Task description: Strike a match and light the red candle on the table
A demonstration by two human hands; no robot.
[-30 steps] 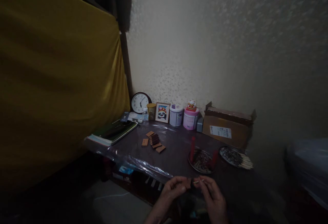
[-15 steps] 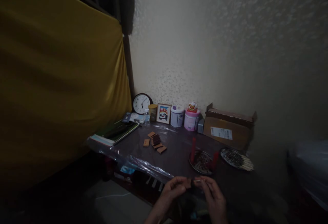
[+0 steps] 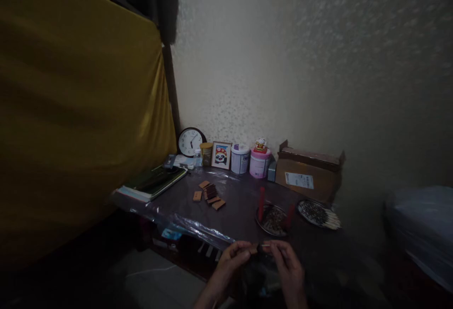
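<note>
Near the table's front edge, my left hand point(image 3: 231, 262) pinches a small brown matchbox-like piece point(image 3: 254, 251) between thumb and fingers. My right hand point(image 3: 288, 264) grips a thin pale matchstick point(image 3: 266, 245), its dark end pointing left at the brown piece. Whether the two touch is too dark to tell; no flame shows. Beyond my hands, a round plate point(image 3: 260, 227) holds dark bits and two red candles, one upright point(image 3: 261, 204) and one tilted point(image 3: 290, 215). To its right, matchsticks point(image 3: 331, 219) with dark heads lie fanned on a second patterned plate point(image 3: 307, 216).
Several brown and tan flat pieces point(image 3: 211, 196) lie mid-table. Along the wall stand a clock point(image 3: 191, 142), a framed panda picture point(image 3: 221, 155), two tubs point(image 3: 240, 159) and a cardboard box point(image 3: 304, 170). Books point(image 3: 152, 184) lie at the left, below a yellow curtain point(image 3: 88, 101).
The view has shifted, so everything sits slightly further left. Both hands stay close together, still holding the brown piece and the matchstick.
</note>
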